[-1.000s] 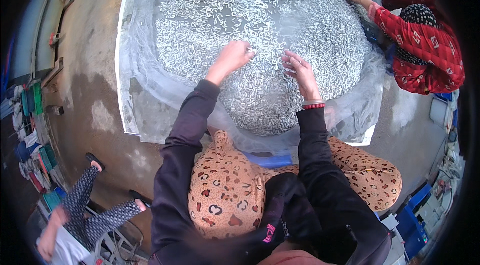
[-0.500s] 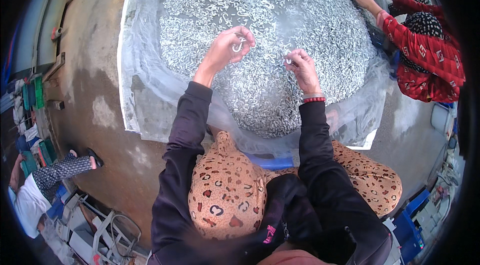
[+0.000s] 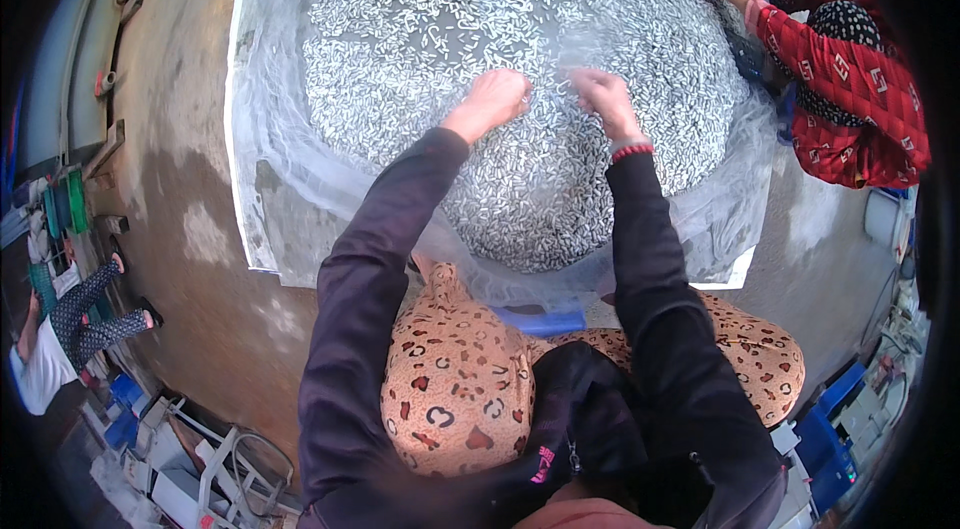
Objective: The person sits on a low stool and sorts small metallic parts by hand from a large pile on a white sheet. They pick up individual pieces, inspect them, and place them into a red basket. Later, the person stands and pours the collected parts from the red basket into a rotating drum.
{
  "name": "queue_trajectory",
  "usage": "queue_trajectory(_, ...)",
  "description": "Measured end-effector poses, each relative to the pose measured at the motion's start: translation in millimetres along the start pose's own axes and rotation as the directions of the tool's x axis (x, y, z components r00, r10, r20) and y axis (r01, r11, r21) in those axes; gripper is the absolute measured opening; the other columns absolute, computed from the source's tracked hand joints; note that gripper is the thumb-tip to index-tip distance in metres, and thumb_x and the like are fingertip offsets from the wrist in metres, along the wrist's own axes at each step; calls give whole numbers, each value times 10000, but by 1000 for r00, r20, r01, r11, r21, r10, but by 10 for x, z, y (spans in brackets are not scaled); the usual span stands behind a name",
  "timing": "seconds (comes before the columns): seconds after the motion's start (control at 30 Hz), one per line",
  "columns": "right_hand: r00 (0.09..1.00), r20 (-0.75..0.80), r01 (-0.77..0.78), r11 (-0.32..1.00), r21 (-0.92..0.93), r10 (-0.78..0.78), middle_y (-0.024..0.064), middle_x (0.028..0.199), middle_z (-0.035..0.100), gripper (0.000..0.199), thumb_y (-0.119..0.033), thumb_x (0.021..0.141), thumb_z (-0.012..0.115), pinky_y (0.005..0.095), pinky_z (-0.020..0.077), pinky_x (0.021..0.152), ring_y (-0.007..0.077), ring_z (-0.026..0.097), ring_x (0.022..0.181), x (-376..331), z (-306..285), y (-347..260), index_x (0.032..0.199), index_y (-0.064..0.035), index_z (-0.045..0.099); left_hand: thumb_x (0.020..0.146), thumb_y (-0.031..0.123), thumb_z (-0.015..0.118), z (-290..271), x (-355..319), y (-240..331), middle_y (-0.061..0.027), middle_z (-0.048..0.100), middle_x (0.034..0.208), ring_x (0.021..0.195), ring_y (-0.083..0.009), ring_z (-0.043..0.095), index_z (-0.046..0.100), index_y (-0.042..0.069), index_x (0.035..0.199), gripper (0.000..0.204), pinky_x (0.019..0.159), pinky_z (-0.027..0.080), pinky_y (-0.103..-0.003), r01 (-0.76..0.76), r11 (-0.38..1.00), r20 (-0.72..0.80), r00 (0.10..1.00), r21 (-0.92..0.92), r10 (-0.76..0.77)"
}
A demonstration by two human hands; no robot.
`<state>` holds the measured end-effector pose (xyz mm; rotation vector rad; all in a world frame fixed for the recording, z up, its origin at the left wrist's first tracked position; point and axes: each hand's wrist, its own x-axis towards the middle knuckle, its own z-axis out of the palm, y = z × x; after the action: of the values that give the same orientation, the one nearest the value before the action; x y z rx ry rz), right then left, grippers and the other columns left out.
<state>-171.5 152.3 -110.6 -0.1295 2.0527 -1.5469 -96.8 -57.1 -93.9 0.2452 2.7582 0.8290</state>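
Observation:
A wide bed of small silvery-white pieces [image 3: 530, 199] lies in front of me, some of them longer and curved like hooks. My left hand [image 3: 497, 97] hovers over its middle with the fingers curled shut, and whatever they grip is hidden. To its right, my right hand [image 3: 606, 101] is slightly blurred, the fingers pinched together and pointing to the far left. What sits between them is too small to make out. The two hands are a short gap apart.
Thin whitish netting [image 3: 285, 144] surrounds the bed, over a pale sheet [image 3: 265, 254]. At the far right, a person in a red sleeve [image 3: 840, 79] reaches over the bed's edge. Another person [image 3: 60, 329] is at the left, near stacked frames and crates [image 3: 200, 459].
My left hand has moved right and turned over; the curved white piece in its fingers no longer shows. My right hand has moved slightly away from me. The person at left has shifted.

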Motion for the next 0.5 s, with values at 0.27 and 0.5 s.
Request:
queue_trajectory(0.27,984,42,122,475,-872,-175,165,810,667,131,-197,782,648,425,499,704,302,655,791,245,211,206,873,-109,681,767,305,711,-198,-128,-38,-142,671,886,875,-313,632,701,87,942,280,749,487,-402,70,976,43,997,-206,-63)
queue_trajectory(0.5,990,139,-105,653,750,0,63,856,598,99,-148,840,580,275,425,581,171,553,695,-264,-45,-272,820,-52,570,761,269,723,-26,-21,-10,-108,665,895,890,-259,628,672,65,921,264,759,482,-384,14,998,150,989,-65,-5)
